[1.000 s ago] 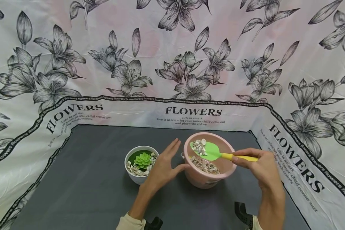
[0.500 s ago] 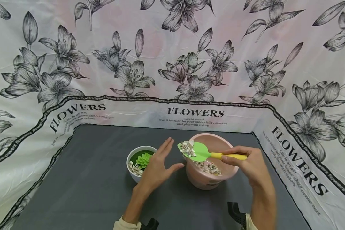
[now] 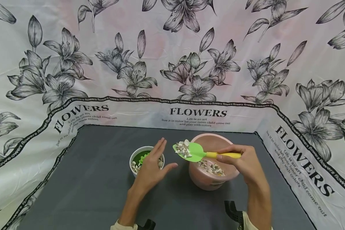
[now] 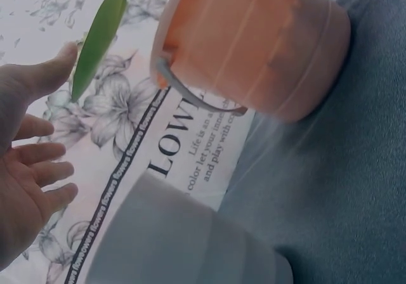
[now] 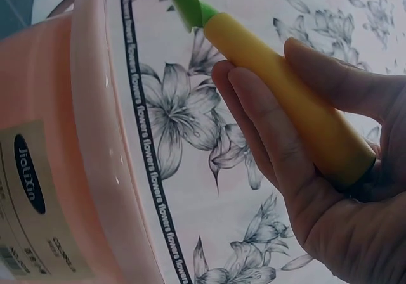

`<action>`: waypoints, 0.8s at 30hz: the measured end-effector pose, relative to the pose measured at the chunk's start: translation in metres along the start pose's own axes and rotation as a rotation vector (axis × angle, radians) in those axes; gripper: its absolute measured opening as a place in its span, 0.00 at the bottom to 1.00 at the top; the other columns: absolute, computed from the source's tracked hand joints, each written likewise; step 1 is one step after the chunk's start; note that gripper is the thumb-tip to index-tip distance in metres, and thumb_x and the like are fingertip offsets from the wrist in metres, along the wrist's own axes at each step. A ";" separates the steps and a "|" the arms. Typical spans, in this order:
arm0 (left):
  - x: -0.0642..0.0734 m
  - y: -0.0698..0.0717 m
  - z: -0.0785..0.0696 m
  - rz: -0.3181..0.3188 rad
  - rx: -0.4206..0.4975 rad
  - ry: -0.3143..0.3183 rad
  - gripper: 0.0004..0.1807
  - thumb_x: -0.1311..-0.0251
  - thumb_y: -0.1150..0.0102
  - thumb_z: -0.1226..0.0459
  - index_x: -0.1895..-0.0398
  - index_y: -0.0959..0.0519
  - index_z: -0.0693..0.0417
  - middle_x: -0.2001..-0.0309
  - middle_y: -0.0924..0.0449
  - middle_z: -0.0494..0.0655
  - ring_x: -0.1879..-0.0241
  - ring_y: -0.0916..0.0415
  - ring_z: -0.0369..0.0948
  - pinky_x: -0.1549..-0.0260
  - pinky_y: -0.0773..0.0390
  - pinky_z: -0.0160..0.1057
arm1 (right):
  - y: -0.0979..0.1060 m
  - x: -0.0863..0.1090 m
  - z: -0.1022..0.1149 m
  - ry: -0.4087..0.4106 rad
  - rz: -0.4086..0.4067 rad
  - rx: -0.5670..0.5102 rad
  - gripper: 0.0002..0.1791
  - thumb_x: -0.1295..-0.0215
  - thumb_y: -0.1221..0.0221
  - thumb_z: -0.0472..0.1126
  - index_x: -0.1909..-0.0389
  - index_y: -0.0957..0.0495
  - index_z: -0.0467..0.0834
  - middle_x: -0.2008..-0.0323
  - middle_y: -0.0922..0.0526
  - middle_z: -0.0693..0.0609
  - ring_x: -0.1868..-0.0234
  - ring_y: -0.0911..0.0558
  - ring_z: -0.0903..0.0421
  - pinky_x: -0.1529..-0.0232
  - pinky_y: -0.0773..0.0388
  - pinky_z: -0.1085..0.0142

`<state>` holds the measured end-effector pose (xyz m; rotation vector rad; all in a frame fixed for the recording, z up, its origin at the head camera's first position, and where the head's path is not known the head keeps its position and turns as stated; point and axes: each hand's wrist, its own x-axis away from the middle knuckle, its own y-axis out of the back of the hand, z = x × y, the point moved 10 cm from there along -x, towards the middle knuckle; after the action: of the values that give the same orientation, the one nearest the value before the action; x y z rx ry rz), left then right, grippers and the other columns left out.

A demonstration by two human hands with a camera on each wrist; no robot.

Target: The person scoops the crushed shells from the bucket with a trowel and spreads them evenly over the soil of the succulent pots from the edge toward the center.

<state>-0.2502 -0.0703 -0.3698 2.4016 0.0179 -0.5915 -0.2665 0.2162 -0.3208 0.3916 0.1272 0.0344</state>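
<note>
My right hand (image 3: pixel 244 161) grips the yellow handle of a small garden trowel (image 3: pixel 196 152). Its green blade carries a heap of pebbles (image 3: pixel 182 149) and hangs over the left rim of a pink bucket (image 3: pixel 207 182). More pebbles (image 3: pixel 212 168) lie inside the bucket. My left hand (image 3: pixel 150 167), fingers extended and thumb spread, is held over the right part of a white pot (image 3: pixel 134 157), hiding some of it. In the pot a green succulent (image 3: pixel 142 158) shows among pebbles. The right wrist view shows fingers and thumb wrapped round the trowel's handle (image 5: pixel 279 87).
A dark grey tabletop (image 3: pixel 83 179) lies under the pot and bucket. White cloth (image 3: pixel 198 111) printed with flowers and lettering rises behind and on both sides. The bucket's grey handle (image 4: pixel 203 100) hangs down its side in the left wrist view.
The loaded trowel has moved left, from above the bucket's inside to past its left rim. My left hand has shifted left, covering more of the pot and succulent.
</note>
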 end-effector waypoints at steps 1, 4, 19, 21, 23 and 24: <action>0.000 0.001 0.002 -0.001 -0.001 0.012 0.51 0.42 0.24 0.48 0.19 0.37 0.54 0.18 0.40 0.49 0.20 0.37 0.50 0.26 0.29 0.55 | -0.001 -0.001 0.001 0.003 0.000 0.003 0.17 0.41 0.25 0.36 0.55 0.12 0.30 0.66 0.13 0.62 0.65 0.18 0.61 0.64 0.15 0.68; 0.001 0.004 0.006 -0.002 0.007 0.035 0.51 0.42 0.24 0.48 0.19 0.37 0.53 0.17 0.40 0.48 0.20 0.37 0.49 0.26 0.29 0.54 | -0.004 -0.003 0.002 0.008 0.005 -0.001 0.17 0.41 0.25 0.36 0.54 0.12 0.30 0.66 0.12 0.61 0.64 0.17 0.61 0.63 0.14 0.69; 0.010 0.020 0.021 -0.063 -0.037 0.035 0.50 0.40 0.25 0.50 0.20 0.37 0.58 0.19 0.38 0.56 0.22 0.36 0.57 0.30 0.26 0.60 | -0.026 -0.011 0.008 0.003 0.058 -0.013 0.16 0.42 0.24 0.37 0.56 0.11 0.31 0.66 0.11 0.61 0.66 0.18 0.60 0.65 0.17 0.69; 0.012 0.021 0.024 -0.064 -0.031 0.043 0.50 0.40 0.25 0.50 0.20 0.37 0.58 0.19 0.39 0.56 0.22 0.36 0.57 0.30 0.26 0.60 | -0.029 -0.012 0.009 0.015 0.062 -0.002 0.15 0.42 0.24 0.36 0.56 0.10 0.32 0.67 0.11 0.59 0.68 0.20 0.60 0.67 0.18 0.69; 0.013 0.022 0.027 -0.063 -0.025 0.053 0.50 0.40 0.25 0.51 0.19 0.37 0.57 0.19 0.39 0.56 0.21 0.37 0.57 0.30 0.26 0.60 | -0.032 -0.013 0.012 0.037 0.068 0.017 0.14 0.43 0.24 0.36 0.57 0.10 0.32 0.67 0.11 0.57 0.71 0.21 0.61 0.69 0.20 0.69; 0.014 0.023 0.029 -0.062 -0.020 0.059 0.50 0.40 0.25 0.51 0.19 0.38 0.57 0.18 0.40 0.55 0.21 0.37 0.57 0.30 0.26 0.60 | -0.034 -0.014 0.013 0.045 0.071 0.025 0.14 0.43 0.24 0.36 0.58 0.10 0.33 0.67 0.11 0.55 0.72 0.21 0.61 0.70 0.21 0.69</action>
<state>-0.2459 -0.1075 -0.3816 2.4054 0.1237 -0.5462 -0.2783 0.1791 -0.3201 0.4202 0.1580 0.1122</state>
